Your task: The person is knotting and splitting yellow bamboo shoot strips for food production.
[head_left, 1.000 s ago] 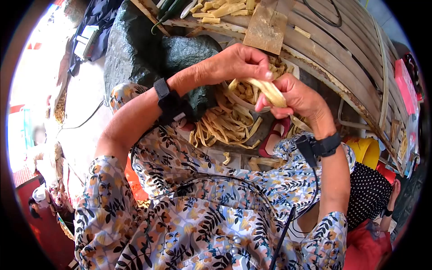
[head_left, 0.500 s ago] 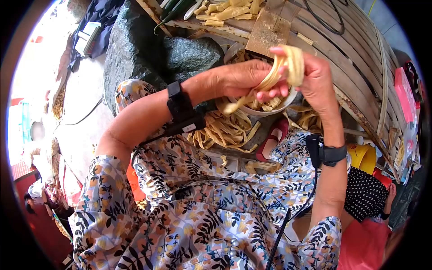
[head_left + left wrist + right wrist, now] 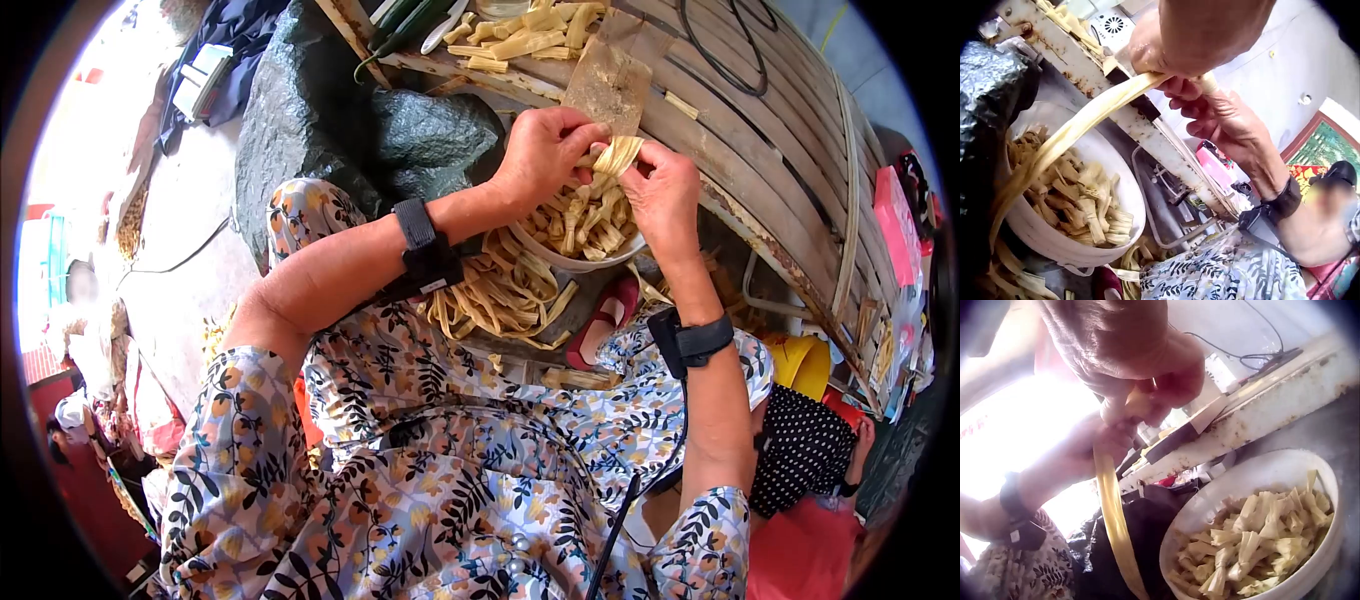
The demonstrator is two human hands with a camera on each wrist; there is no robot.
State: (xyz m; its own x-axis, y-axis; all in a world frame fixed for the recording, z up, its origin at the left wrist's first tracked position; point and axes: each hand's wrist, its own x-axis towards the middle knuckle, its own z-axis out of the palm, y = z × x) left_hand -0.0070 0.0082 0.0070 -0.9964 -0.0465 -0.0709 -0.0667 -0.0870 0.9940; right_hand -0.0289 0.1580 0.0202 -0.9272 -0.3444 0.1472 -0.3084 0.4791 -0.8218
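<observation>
Head view has the slatted bench [image 3: 790,165] as its biggest thing, the dark sack [image 3: 285,130] across from it, and the white bucket [image 3: 590,265] between them; more of the bucket's contents shows than a moment earlier, since the hands no longer cover so much of it. The left hand [image 3: 550,155] and right hand [image 3: 665,200] have come in close, fingertips nearly meeting just above the bucket's far side; both are gripping, each pinching the pale strip [image 3: 620,155]. That strip was a wide loop round the right fingers; now it is a short, flat wrap between the fingertips, its long tail hanging down beside the bucket (the left wrist view shows this best), so I judge the wrap is drawn snugger and the work on this piece is further along.

As for counts: one bench, one sack, one white bucket; one heap of loose strips [image 3: 500,295] on the floor beside it, tangled past counting; one worn board [image 3: 610,85] at the bench's edge; two hands, one strip between them; at least two green vegetables [image 3: 400,25]; a dozen or more knotted pieces [image 3: 1247,550] in the bucket, overlapping too much for a true number; one lone short piece [image 3: 682,104] on the slats.
</observation>
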